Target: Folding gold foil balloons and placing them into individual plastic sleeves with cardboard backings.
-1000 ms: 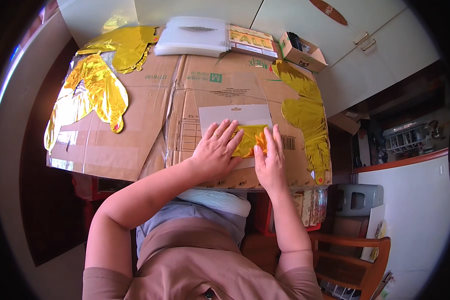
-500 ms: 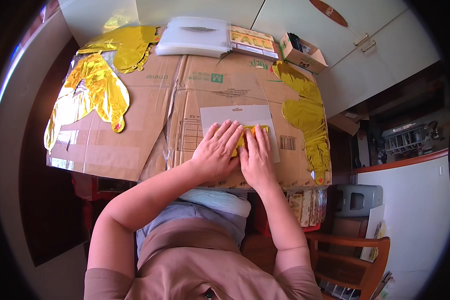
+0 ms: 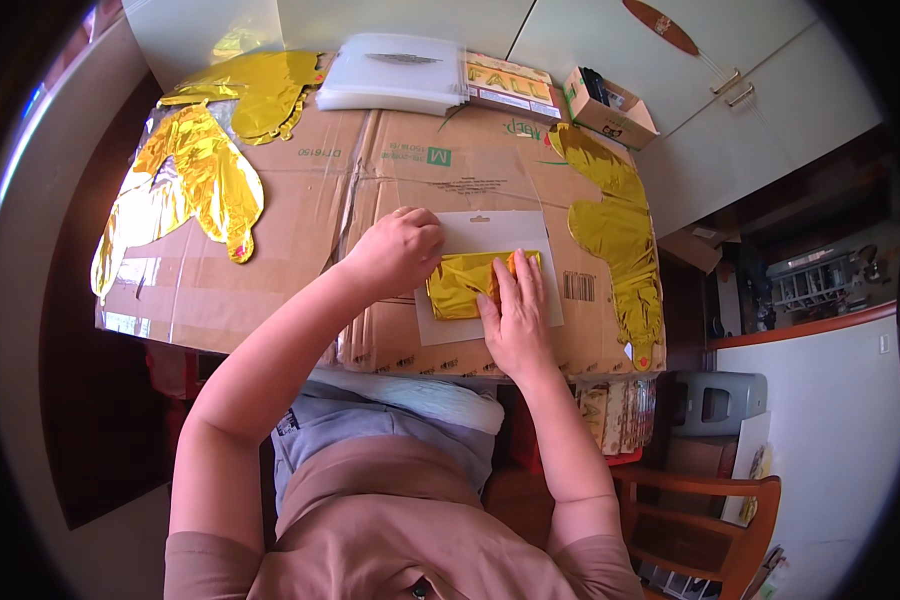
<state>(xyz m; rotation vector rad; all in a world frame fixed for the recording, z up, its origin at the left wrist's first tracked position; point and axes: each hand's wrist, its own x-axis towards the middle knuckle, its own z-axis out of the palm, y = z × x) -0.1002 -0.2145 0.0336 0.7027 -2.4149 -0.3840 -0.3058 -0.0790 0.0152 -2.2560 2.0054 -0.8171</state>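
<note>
A folded gold foil balloon, a shiny flat packet, lies on a pale backing card with a hang slot at its top edge. Resting on the packet's right part, my right hand has its fingers stretched out flat. My left hand is curled closed beside the card's left edge; its fingertips face away, so what they hold, if anything, is hidden. A clear plastic sheet or bag shows faintly above the card.
Flat gold foil balloons lie at the left and along the right edge of the cardboard tabletop. At the back stand a stack of clear plastic sleeves, a printed box and a small open box.
My left hand has lifted off the foil packet, moved left and curled closed, uncovering the packet. The right hand stays on it, nearly unmoved.
</note>
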